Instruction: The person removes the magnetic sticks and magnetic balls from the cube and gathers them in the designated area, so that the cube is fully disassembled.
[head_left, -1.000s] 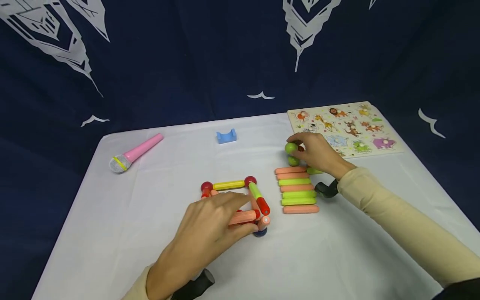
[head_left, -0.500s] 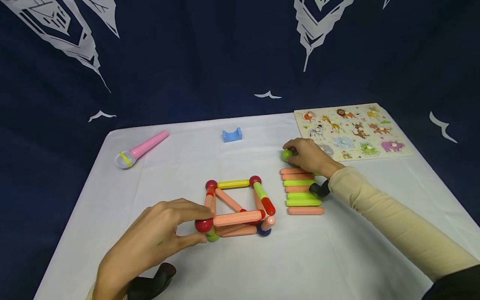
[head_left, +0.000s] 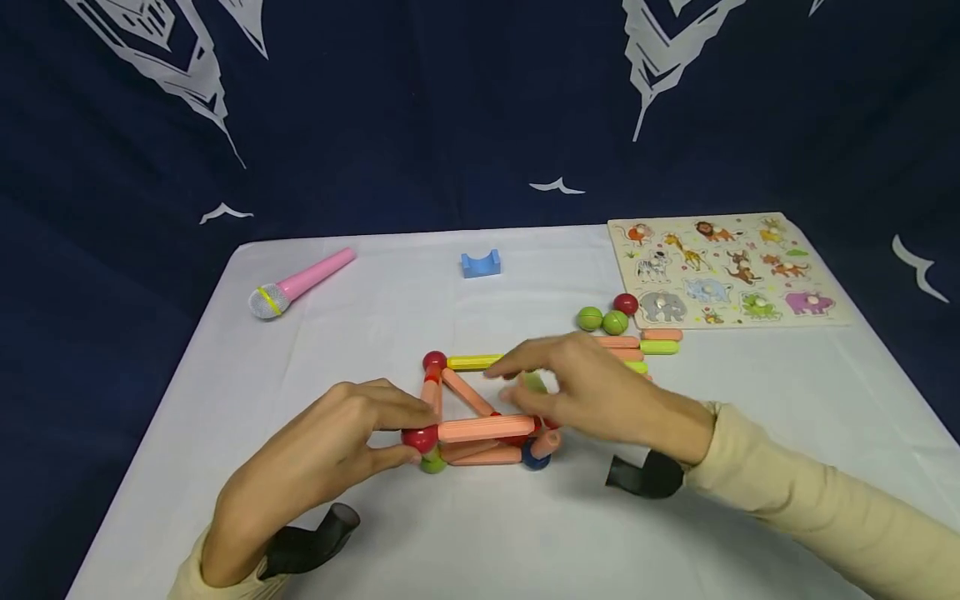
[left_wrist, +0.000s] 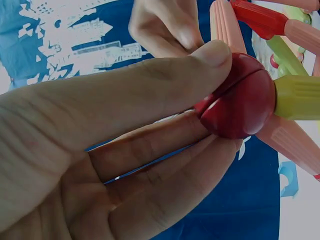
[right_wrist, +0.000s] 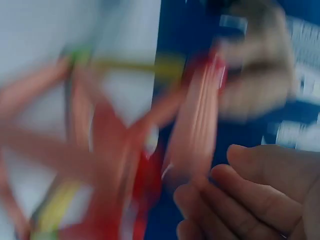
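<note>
My left hand (head_left: 322,458) pinches a red ball (left_wrist: 245,97) between thumb and fingertips, at the near left corner of a frame built from ribbed sticks and balls. A pink stick (head_left: 486,429) runs rightward from that ball. Below it are a green ball (head_left: 432,462) and, to the right, a dark blue ball (head_left: 536,454). Over the frame's right side is my right hand (head_left: 607,400), thumb and fingers apart with nothing between them. It covers the far right corner; in the blurred right wrist view its fingertips are right by a pink stick's end (right_wrist: 187,165).
Two green balls (head_left: 602,321) and a red ball (head_left: 626,304) lie beside the animal puzzle board (head_left: 723,271). Pink and green loose sticks (head_left: 660,347) lie partly behind my right hand. A blue cradle-shaped block (head_left: 481,264) and a pink toy microphone (head_left: 300,283) sit farther back.
My right hand has let go of a green ball by the puzzle board and come left to the frame. My left hand has shifted left along the frame to the red corner ball.
</note>
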